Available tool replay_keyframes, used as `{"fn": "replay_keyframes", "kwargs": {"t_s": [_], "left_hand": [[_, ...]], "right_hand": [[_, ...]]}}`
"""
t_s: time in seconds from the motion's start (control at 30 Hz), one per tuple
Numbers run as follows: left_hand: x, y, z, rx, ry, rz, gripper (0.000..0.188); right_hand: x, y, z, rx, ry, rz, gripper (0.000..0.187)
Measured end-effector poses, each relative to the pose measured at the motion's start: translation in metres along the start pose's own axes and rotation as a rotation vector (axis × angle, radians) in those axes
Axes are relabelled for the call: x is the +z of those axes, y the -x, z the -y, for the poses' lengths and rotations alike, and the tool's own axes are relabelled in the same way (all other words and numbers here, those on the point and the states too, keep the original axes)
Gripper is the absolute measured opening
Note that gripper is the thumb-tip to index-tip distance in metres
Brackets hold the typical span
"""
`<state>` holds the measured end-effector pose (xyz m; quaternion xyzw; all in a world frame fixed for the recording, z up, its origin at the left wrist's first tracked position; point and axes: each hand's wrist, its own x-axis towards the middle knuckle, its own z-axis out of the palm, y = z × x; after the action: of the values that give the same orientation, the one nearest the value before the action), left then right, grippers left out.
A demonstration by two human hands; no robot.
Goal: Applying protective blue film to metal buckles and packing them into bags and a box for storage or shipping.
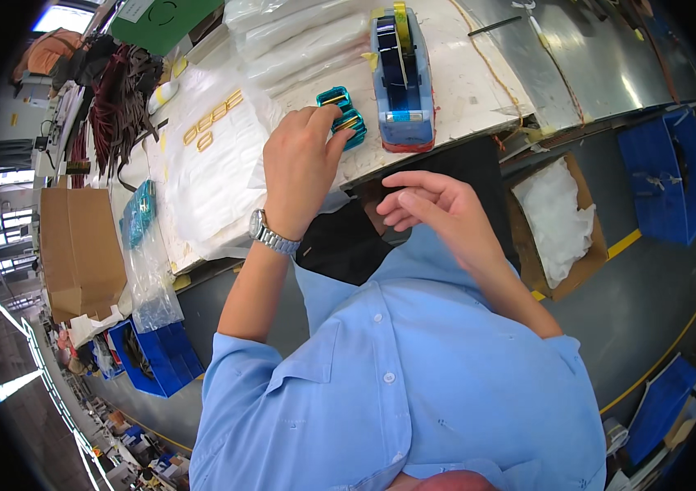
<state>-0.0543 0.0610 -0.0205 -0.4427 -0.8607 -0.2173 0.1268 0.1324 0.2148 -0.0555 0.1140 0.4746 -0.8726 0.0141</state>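
- Half curled: held the bare left hand [299, 168] at two shiny teal film-wrapped pieces with gold-coloured bars [350, 124], touching with fingertips; could not tell whether gripped.
- Had these pieces on the white worktable [479, 69], just left of the blue tape dispenser [405, 129].
- Held the bare right hand [440, 204] partly open, empty, fingers loosely curled, in front of the worktable's edge.
- Had several gold-coloured rectangular frames [217, 114] on white sheeting [213, 180], left of the left hand.
- Wore a silver metal-link watch [273, 237] on the left wrist.
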Motion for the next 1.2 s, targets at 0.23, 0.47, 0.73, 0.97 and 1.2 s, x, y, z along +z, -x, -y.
{"fn": "replay_keyframes", "kwargs": {"t_s": [0.23, 0.47, 0.73, 0.97, 1.2], "left_hand": [[-0.003, 0.015, -0.001, -0.062, 0.037, -0.09, 0.023], [-0.009, 0.035, -0.001, -0.147, 0.213, -0.205, 0.011], [-0.013, 0.06, -0.001, -0.174, 0.38, -0.243, 0.004], [-0.03, 0.076, 0.007, -0.212, 0.5, -0.294, 0.003], [-0.071, 0.063, 0.109, -0.234, 0.143, -0.37, 0.008]], "right_hand": [[0.001, -0.005, 0.063, -0.589, 0.502, -0.447, 0.028], [-0.014, -0.057, 0.072, -0.206, 0.749, -0.293, 0.036], [-0.009, -0.071, 0.073, -0.267, 0.512, -0.286, 0.022], [0.033, 0.004, 0.055, -0.196, 0.42, -0.328, 0.02], [0.017, 0.028, -0.01, -0.095, 0.326, -0.325, 0.02]]}}
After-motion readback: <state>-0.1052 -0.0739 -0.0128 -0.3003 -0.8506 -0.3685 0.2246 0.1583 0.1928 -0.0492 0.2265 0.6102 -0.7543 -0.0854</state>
